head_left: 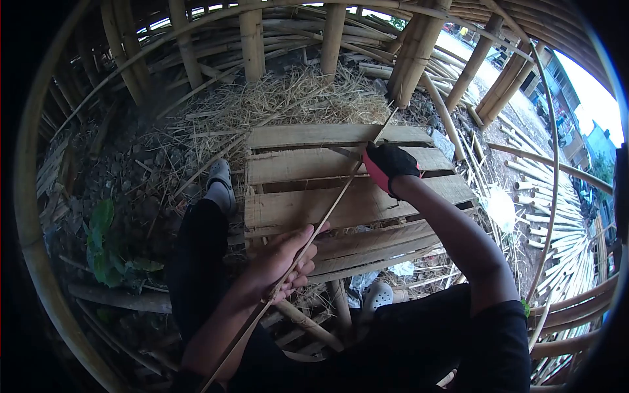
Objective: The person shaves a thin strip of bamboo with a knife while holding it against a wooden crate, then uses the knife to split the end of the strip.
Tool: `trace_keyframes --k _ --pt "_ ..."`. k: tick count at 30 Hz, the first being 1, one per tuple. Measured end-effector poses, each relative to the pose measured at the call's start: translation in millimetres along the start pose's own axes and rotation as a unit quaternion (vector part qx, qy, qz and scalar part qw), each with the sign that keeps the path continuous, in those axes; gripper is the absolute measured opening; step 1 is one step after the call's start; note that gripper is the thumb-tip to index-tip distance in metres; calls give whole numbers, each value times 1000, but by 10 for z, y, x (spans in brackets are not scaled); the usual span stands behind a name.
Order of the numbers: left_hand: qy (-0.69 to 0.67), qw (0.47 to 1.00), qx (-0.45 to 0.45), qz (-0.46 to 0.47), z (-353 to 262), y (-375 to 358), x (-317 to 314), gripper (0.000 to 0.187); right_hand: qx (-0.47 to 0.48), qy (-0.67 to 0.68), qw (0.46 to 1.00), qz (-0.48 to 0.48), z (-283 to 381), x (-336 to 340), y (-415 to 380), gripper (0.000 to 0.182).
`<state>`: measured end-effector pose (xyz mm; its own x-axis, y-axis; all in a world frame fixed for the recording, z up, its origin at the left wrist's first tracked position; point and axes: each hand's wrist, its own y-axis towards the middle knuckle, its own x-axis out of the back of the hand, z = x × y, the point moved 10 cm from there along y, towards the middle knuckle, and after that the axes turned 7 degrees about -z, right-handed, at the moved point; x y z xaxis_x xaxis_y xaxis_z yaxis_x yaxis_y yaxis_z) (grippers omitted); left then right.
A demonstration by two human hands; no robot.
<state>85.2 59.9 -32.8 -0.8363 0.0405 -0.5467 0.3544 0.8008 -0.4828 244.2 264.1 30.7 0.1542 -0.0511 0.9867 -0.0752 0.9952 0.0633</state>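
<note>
My bare left hand point(288, 259) grips a thin strip point(331, 208) — my gloved right hand point(388, 169) holds it farther up. Wooden slats point(314, 198) lie beneath.

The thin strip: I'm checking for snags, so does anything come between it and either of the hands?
Nothing visible comes between the left hand and the strip; bare fingers hold it. The right hand wears a glove, which separates skin from strip; a dark, blade-like piece juts out there too.
</note>
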Motion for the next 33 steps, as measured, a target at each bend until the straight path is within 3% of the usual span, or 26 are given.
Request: trace_keyframes --k 3,7,9,10,12,15,18,24,28,30,33 --pt "21 1000 -11 0 -14 10 -11 55 -31 7 999 -20 -69 -26 69 65" --pt "20 1000 -4 -8 15 4 8 57 17 -3 1000 -3 44 -42 -56 68" --pt "-9 1000 -8 -8 6 31 6 46 -22 31 999 15 -31 -25 31 68" --pt "-9 1000 -10 -8 -6 25 1 46 -21 31 999 13 13 9 -31 68" --pt "-1 1000 5 -29 16 -10 29 29 11 10 999 38 212 5 -247 66" --pt "-13 999 -13 -44 -60 -36 -17 23 17 14 1000 22 174 -28 -138 67" --pt "-14 999 -20 -44 -28 -8 6 21 16 9 1000 -15 138 48 -102 68" --pt "14 998 -20 -60 -61 -36 -19 21 1 -6 1000 13 -22 -47 -79 67" --pt "-10 999 -12 -52 -30 -42 6 21 24 -10 999 19 92 -59 -192 66" --pt "-18 998 -23 -53 -65 -40 -9 22 71 -9 997 -35 136 5 -59 67" --pt "-1 999 -29 -36 -59 -34 -11 23 36 -3 999 -13 235 37 -332 66"
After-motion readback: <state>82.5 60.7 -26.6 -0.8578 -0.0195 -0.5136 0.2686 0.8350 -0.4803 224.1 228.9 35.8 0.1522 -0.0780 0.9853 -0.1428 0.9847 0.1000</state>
